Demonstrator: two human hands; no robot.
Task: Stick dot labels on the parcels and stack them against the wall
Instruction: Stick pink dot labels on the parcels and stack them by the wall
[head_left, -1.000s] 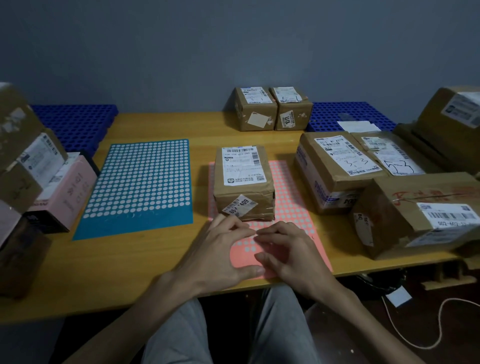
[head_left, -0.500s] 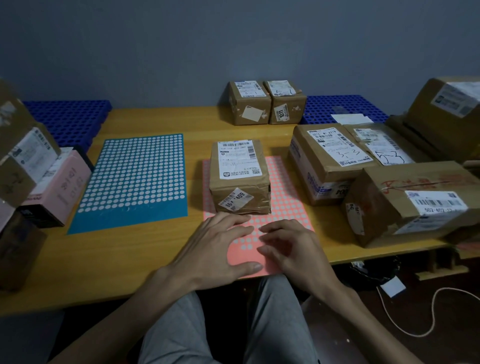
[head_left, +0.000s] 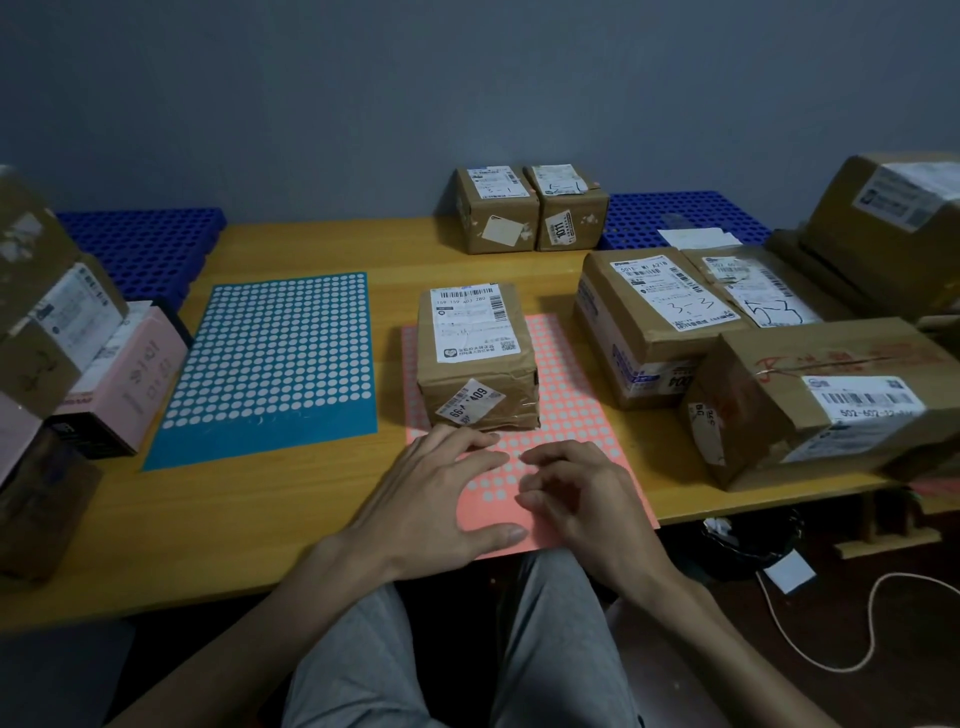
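Observation:
A small brown parcel (head_left: 475, 353) stands on a pink dot-label sheet (head_left: 571, 395) near the table's front middle. My left hand (head_left: 436, 499) lies flat on the sheet's near edge, fingers spread, pressing it down just in front of the parcel. My right hand (head_left: 576, 493) is beside it with fingers bent, their tips on the pink sheet's dots; whether a dot is pinched I cannot tell. A blue dot-label sheet (head_left: 270, 364) lies to the left. Two small parcels (head_left: 530, 208) stand side by side against the grey wall.
Larger cardboard parcels (head_left: 654, 322) crowd the table's right side, one (head_left: 810, 400) near the front edge. Stacked boxes and a pink box (head_left: 130, 379) fill the left. Blue plastic pallets (head_left: 150, 244) lie at the back. A cable (head_left: 831, 660) runs on the floor at right.
Both hands stay on the pink sheet's near edge; the right fingers have shifted slightly. The view tilted a little, nothing else moved.

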